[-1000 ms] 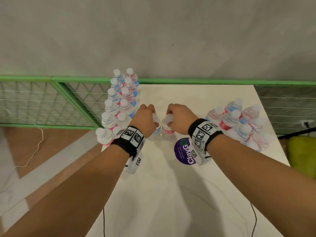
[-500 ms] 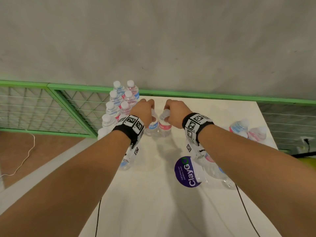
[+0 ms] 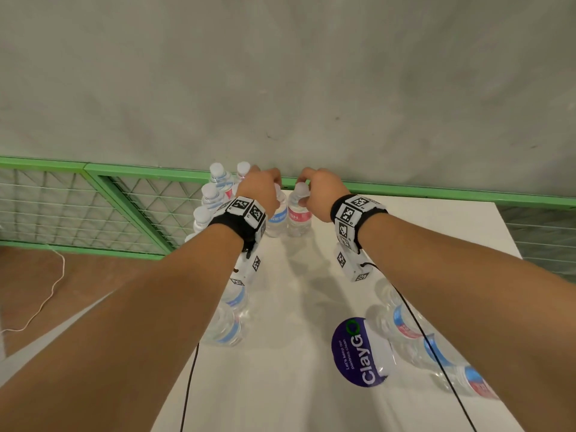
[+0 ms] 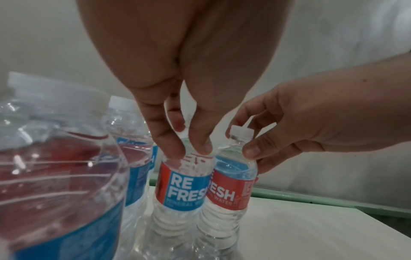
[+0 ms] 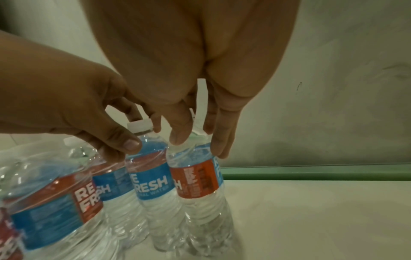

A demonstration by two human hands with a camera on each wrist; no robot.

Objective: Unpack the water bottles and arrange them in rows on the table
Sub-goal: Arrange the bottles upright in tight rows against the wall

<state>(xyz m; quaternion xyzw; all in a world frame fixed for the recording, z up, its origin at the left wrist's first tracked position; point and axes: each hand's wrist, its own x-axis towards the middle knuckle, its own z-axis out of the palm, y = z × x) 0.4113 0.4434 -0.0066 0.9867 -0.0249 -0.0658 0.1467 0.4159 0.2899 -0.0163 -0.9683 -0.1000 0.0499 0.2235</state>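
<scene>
Your left hand pinches the blue-label bottle, right hand the red-label bottle, upper centre; seat both bases flat, touching, before releasing

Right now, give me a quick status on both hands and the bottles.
Left hand grips one upright bottle near the neck; right hand grips its neighbour. Both stand at the table's far edge, beside the rows. Nothing blocking.

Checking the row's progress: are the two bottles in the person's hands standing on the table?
Yes: both held bottles stand upright, bases on the table.
</scene>
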